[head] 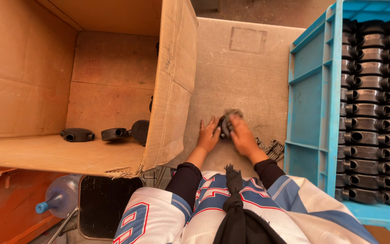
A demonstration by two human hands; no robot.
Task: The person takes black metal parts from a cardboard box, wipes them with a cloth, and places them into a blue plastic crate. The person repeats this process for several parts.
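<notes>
cardboard box (113, 81) left, blue crate (312, 90) right of both hands (226, 135).

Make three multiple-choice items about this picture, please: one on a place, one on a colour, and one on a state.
1. Where do the stacked black parts lie?
A. in the crate on the right
B. on the floor
C. on the person's lap

2. What colour is the crate?
A. red
B. blue
C. green

3. What is the state of the cardboard box?
A. closed and taped
B. flattened
C. open, lying on its side, with a few black parts inside

Answers:
1 A: the rows of parts fill the crate at the right edge.
2 B: its walls and rim are blue.
3 C: the open side faces the camera, and a few black parts rest on the lower wall.
</notes>
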